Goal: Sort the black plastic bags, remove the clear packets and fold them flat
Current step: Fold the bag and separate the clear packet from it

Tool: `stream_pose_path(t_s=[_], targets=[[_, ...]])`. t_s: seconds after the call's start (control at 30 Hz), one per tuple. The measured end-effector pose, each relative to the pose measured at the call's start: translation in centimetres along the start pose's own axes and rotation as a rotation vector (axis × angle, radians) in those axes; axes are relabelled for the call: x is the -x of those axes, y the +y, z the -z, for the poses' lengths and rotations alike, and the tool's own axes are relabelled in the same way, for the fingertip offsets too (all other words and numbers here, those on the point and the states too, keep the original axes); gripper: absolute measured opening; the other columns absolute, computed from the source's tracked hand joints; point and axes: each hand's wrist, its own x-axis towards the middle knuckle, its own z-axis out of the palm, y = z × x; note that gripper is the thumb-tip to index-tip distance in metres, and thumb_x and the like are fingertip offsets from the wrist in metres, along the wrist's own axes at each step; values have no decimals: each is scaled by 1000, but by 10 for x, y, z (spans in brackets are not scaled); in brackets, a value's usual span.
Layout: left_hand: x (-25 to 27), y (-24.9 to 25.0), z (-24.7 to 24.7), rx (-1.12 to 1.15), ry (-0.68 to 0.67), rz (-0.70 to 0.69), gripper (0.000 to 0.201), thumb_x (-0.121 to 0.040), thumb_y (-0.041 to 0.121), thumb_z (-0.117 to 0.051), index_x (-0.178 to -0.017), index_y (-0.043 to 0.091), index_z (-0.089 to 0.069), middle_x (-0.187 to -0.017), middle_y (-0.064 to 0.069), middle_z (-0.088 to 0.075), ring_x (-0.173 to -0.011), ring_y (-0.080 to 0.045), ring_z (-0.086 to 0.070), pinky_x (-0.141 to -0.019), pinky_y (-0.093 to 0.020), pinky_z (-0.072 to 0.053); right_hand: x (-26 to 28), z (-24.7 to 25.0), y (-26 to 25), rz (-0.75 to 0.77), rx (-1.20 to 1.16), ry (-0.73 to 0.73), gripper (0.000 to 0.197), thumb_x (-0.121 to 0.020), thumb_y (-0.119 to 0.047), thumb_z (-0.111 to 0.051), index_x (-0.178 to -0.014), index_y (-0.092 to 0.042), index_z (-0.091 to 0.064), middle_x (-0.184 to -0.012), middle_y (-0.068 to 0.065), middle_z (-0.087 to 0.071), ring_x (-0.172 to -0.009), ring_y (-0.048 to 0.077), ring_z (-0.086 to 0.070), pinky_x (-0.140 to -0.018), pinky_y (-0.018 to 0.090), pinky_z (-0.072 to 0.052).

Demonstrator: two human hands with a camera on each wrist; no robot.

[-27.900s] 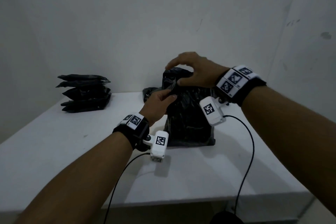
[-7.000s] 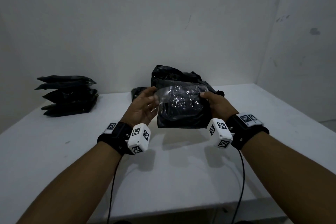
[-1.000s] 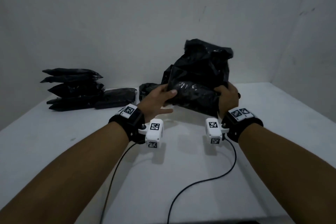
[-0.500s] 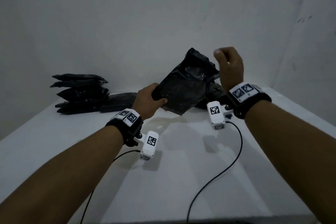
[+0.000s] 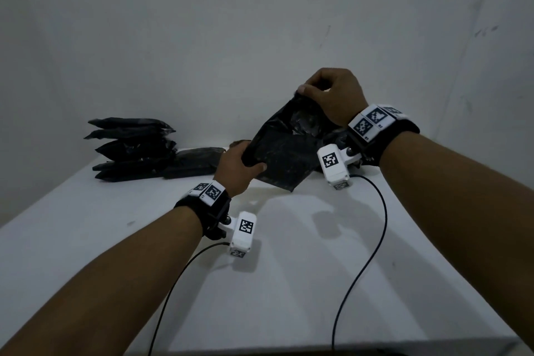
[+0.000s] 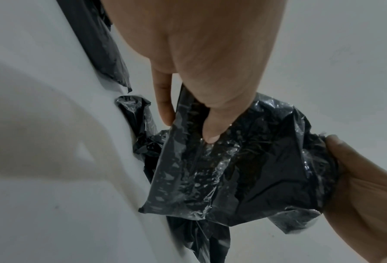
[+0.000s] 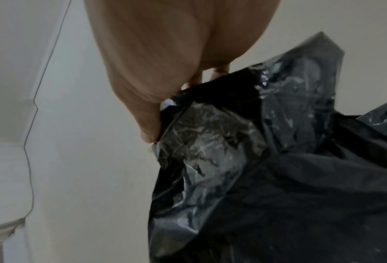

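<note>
I hold a clear packet of black bags tilted above the white table. My left hand grips its lower left corner, thumb on top. My right hand pinches the packet's top end, raised above the table. The clear film over the black contents shows in the left wrist view and the right wrist view. A crumpled large black bag lies on the table behind and under the packet. Stacked packets sit at the far left.
One flat black packet lies beside the stack, close to my left hand. Another small dark bundle rests by the wall. Two black cables trail from the wrist cameras across the table front. White walls close in behind and right.
My right hand has come down onto the packet's top end and pinched it. The packet stays tilted in my left hand. Earlier both hands held the big black bag with the packet.
</note>
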Motion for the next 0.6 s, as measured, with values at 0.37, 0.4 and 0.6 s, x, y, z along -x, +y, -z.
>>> stream_pose_path(t_s=[0.37, 0.4, 0.6], targets=[[7, -10, -6, 158, -48, 70, 61, -60, 46, -79, -114, 18, -66, -104, 8, -67, -98, -27, -68, -83, -54, -59, -15, 12, -11, -47, -65, -44, 27, -81, -42, -78, -97, -21, -71, -81, -8, -71, -72, 2, -65, -69, 18, -51], [7, -11, -6, 155, -51, 74, 58, -61, 45, -79, -111, 21, -66, -103, 8, -67, -97, -27, -69, -82, -54, -59, -15, 14, -12, -40, -48, -82, 22, -82, -37, -78, -95, -20, -71, -81, -9, -71, -72, -1, -65, -71, 19, -53], [6, -4, -5, 252, -90, 144, 39, -75, 14, -85, -106, 27, -65, -100, -3, -72, -94, -30, -72, -80, -49, -62, -19, 14, -22, 18, -151, -32, 9, -86, -20, -75, -91, -13, -71, -80, -8, -69, -67, -8, -61, -69, 10, -47]])
